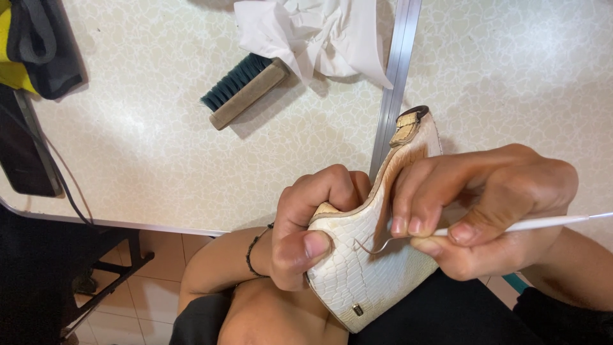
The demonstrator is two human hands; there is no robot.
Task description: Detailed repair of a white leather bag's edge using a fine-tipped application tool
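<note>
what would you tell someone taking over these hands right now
Left hand: grips the white scaled shoe by its upper edge, thumb pressed on the outside, fingers curled inside.
Right hand: pinches a thin white-handled hook tool; its bent metal tip lies against the shoe's side near the left thumb.
The shoe sits over the lap, at the table edge. A brush and a crumpled white cloth lie on the table, untouched.
Done: cannot tell of any stitch; no thread shows.
Left: whatever the hook is to do at that spot; keep the shoe held steady.
</note>
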